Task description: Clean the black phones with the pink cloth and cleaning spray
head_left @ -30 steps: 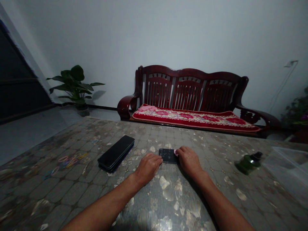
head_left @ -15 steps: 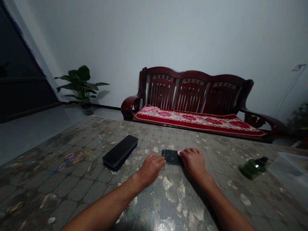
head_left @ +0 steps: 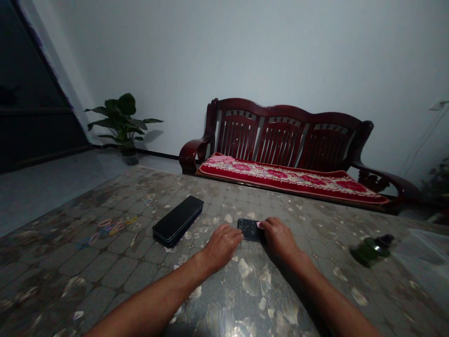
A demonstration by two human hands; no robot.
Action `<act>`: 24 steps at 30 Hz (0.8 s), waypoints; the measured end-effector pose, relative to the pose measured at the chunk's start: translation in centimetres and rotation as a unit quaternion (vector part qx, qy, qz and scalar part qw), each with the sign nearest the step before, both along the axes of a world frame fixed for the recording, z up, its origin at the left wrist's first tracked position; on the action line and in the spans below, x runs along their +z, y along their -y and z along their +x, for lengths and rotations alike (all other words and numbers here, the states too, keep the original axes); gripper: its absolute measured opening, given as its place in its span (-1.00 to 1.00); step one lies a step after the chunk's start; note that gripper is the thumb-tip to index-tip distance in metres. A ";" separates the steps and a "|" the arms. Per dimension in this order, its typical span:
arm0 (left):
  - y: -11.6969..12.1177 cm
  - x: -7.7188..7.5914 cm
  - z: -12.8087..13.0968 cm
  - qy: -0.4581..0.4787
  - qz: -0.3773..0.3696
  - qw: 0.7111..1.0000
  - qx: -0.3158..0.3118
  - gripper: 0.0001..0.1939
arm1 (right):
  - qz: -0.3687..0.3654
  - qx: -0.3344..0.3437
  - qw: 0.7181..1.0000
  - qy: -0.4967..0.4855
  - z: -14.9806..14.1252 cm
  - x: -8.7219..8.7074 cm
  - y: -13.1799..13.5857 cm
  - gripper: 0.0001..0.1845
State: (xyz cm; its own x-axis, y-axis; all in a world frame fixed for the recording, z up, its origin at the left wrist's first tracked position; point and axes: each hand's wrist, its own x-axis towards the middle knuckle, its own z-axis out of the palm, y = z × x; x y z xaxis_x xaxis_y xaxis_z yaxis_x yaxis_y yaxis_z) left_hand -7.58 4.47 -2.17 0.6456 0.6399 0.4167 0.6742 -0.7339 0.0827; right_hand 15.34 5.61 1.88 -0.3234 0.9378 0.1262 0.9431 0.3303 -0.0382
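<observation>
A small black phone (head_left: 249, 229) lies flat on the patterned tabletop, its dark face dotted with pale spots. My left hand (head_left: 224, 243) is closed at its near left corner, fingertips gripping that edge. Over the phone's right end, my right hand (head_left: 278, 235) has its fingers bunched around a small pink piece (head_left: 259, 225), perhaps cloth or paper, pressed against the surface. Most of the pink piece is hidden under the fingers. To the left of my hands rests a stack of larger dark phones (head_left: 178, 220), lying at a slant.
Several coloured rubber bands (head_left: 112, 227) are scattered on the table (head_left: 115, 267) at left. On the right stand a green bottle with a black top (head_left: 372, 250) and a clear plastic box (head_left: 421, 257). Beyond the table are a wooden bench (head_left: 280, 135) and a potted plant (head_left: 124, 121).
My right hand has slid slightly left over the phone with the pink piece. The left hand stays at the phone's corner. The whole view has shifted a little.
</observation>
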 end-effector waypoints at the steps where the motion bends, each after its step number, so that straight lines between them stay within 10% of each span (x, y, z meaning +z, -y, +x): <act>1: 0.0 0.1 0.0 -0.002 -0.001 1.000 0.000 -0.83 | 0.001 -0.008 1.000 -0.005 -0.2 0.0 -0.1 -0.68; 24: 0.7 0.8 0.2 -0.039 -0.029 0.998 0.038 -0.78 | 0.002 0.081 0.997 -0.012 -4.9 0.3 -1.7 -0.77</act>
State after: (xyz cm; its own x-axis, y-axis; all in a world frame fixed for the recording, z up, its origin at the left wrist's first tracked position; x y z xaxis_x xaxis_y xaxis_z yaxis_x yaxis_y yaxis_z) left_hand -7.36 3.78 -1.33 0.6234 0.7097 0.3282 0.7336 -0.6761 0.0686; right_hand 10.44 7.32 2.21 -0.4669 0.8734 0.1384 0.8765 0.4778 -0.0581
